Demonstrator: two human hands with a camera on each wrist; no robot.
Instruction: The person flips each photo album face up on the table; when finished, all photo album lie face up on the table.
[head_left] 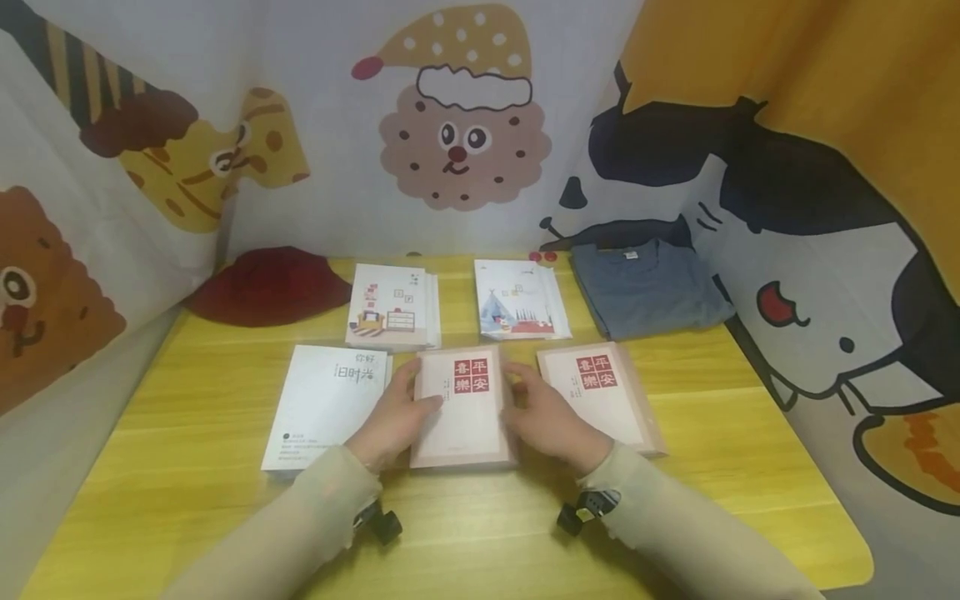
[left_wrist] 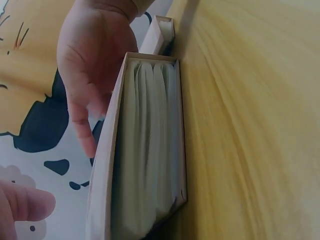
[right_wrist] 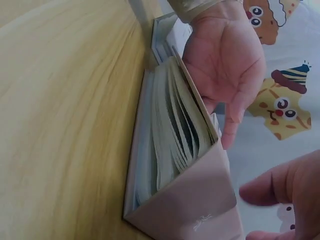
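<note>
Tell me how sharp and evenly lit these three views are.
Head view: soft, even light, edges bowed by the wide lens, book titles legible. Left wrist: book pages blurred, thumb out of focus. Right wrist: table grain smeared, near fingers blurred.

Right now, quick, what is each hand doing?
Left hand: open, fingers straight, resting on the left edge of the middle pink book.
Right hand: open, fingers relaxed against that book's right edge.

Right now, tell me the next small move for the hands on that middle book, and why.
Probably lift the front cover fully open. Both the left hand and right hand flank the middle book, and the right wrist view shows its cover already rising off the fanned pages.
</note>
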